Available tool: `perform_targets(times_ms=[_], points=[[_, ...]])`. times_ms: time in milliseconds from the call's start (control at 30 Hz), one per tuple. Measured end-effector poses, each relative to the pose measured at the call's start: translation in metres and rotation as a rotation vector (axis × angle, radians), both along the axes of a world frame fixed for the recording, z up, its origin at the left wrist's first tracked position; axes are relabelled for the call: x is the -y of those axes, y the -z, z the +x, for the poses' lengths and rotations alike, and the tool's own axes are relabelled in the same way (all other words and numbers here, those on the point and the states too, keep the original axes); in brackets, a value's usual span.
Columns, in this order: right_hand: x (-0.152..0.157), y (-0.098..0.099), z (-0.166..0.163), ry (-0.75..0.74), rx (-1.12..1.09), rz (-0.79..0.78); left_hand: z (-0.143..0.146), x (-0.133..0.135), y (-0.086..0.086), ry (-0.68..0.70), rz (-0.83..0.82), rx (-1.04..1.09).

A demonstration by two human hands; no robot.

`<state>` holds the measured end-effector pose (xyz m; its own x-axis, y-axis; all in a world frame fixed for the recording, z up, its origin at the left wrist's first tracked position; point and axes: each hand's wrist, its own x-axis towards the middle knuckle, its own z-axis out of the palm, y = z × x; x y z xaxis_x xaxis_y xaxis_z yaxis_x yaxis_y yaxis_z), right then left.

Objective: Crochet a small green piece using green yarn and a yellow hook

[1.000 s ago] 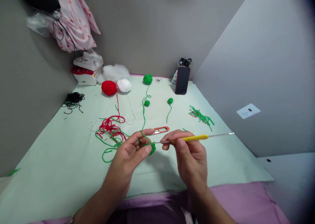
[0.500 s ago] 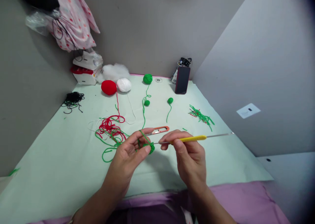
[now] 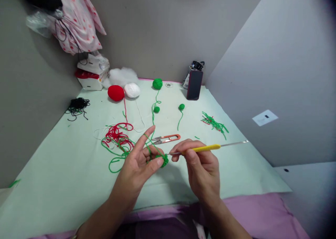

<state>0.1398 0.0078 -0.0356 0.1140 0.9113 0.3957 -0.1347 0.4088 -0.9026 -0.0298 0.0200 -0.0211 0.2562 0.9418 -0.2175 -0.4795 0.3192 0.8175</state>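
Holding green crochet (image 3: 165,160), between left fingers (image 3: 155,164)

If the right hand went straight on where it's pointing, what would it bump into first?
Probably the green piece held in the left hand. The hook in the right hand seems to reach its edge, though depth is hard to judge from one view.

The head camera looks forward and down the table (image 3: 70,183).
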Motion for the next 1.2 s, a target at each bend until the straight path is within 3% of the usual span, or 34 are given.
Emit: perform_targets(times_ms=[267,500,633,933,1200], points=[[0.007,0.001,-0.006,0.191,0.341,0.268,-0.002,-0.005,0.005,0.064,0.023,0.03],[-0.002,0.008,-0.009,0.064,-0.14,-0.025,0.001,-0.004,0.003,0.011,0.015,0.027],[-0.005,0.003,-0.01,0.02,-0.236,-0.111,0.0,-0.004,0.004,0.015,0.017,-0.005],[-0.004,0.001,-0.001,-0.017,-0.17,-0.125,-0.001,-0.004,0.003,-0.01,0.033,-0.084],[0.0,0.0,0.001,0.056,0.097,0.032,-0.004,-0.005,0.005,-0.008,0.056,-0.135]])
